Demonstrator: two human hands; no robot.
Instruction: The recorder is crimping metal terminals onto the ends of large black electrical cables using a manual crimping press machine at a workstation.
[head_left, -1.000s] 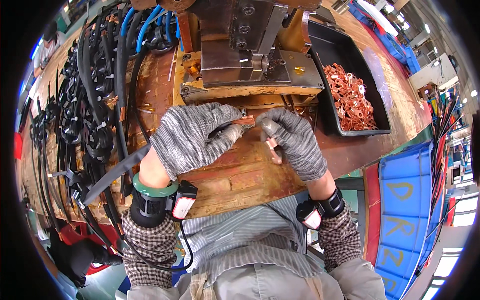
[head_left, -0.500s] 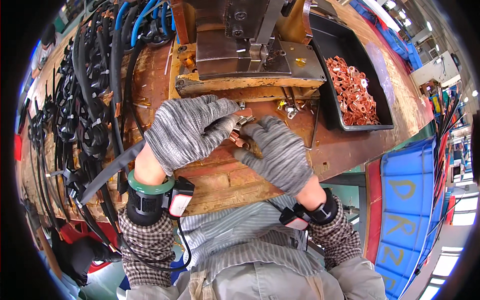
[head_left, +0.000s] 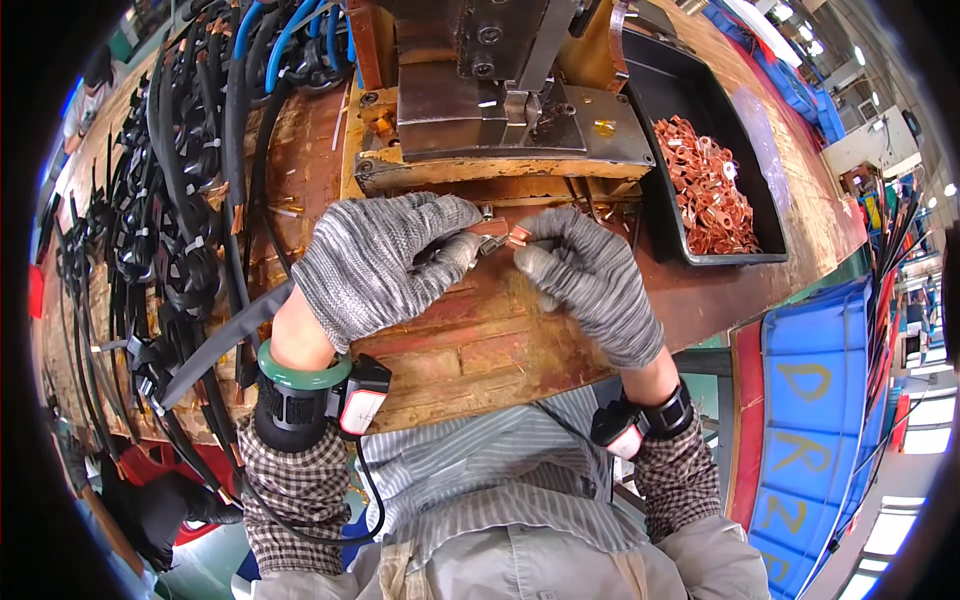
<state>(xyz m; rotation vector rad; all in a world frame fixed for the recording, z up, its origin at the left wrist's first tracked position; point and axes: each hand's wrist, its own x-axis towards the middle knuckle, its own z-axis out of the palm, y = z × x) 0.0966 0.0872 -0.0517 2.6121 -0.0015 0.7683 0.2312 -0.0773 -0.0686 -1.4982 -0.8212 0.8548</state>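
My left hand (head_left: 385, 260), in a grey knitted glove, is closed on a thick dark cable (head_left: 235, 330) that passes under my left wrist. Past its fingertips show bare copper strands (head_left: 487, 228) and a small silvery metal piece (head_left: 490, 244). My right hand (head_left: 595, 280), gloved alike, pinches a copper terminal lug (head_left: 518, 236) right beside that cable end. The fingers hide most of the lug, and I cannot tell whether it touches the strands. Both hands are just in front of a metal press (head_left: 500, 165).
To the right of the press stands a black tray (head_left: 670, 215) with a heap of copper lugs (head_left: 705, 190). Many black cables (head_left: 185, 230) lie along the left of the wooden table (head_left: 470, 370). A blue crate (head_left: 815, 400) stands at the right, below table level.
My right hand has moved up and slightly right, its fingers now closer together on the copper lug. The lug has left its spot below the left fingertips. My left hand has barely moved.
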